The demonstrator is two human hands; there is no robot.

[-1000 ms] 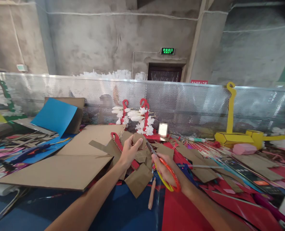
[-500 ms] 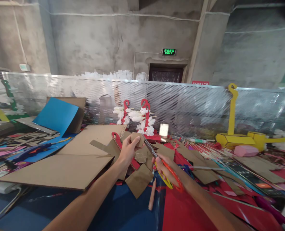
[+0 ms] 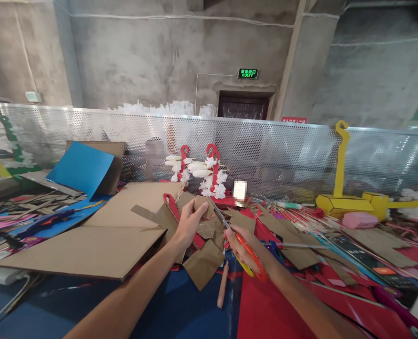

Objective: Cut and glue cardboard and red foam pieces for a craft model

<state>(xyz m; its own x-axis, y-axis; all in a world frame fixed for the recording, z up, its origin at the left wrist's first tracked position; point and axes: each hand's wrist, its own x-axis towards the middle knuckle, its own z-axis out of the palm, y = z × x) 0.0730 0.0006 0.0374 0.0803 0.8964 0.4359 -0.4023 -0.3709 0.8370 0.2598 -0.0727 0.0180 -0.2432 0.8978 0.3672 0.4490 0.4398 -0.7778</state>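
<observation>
My left hand (image 3: 190, 220) pinches a small piece of brown cardboard (image 3: 202, 205) near the middle of the view. Scissors (image 3: 250, 254) with orange and yellow handles are gripped in my right hand (image 3: 237, 239), their metal blades pointing up and left to the cardboard's right edge. Whether the blades touch it is hard to tell. Just below lies a cardboard piece with drawn lines (image 3: 206, 230). A brown square (image 3: 204, 264) rests nearer to me, beside a pinkish stick (image 3: 222, 285). A red hooked strip (image 3: 172, 207) lies behind my left hand.
A large folded cardboard (image 3: 85, 252) lies left, with a blue sheet (image 3: 82, 169) behind it. Red stands with white flowers (image 3: 214, 176) rise before a perforated metal screen (image 3: 276, 155). A yellow hooked model (image 3: 343, 205), a phone (image 3: 367, 259) and red sheets (image 3: 276, 308) are right.
My left hand and the cardboard have shifted slightly down. The scissors' handles have drawn closer together in my right hand.
</observation>
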